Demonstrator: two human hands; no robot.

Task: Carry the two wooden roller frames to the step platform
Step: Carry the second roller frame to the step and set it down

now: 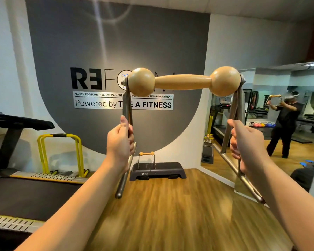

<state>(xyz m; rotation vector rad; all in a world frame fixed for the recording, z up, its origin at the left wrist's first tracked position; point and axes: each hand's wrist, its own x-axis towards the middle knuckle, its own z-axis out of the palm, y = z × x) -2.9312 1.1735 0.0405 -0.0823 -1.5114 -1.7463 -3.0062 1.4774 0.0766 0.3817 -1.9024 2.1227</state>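
Second frame in your hands, first one already on the platform.

Head view: your left hand [120,140] and right hand [243,142] are each closed around a steel leg of the frame [182,82], held high with its wooden roller level. The other frame [146,159] stands on the left part of the platform [158,171], far ahead by the wall. Keep both grips firm and the roller level, walk straight over the wooden floor [179,214], and aim for the bare right part.
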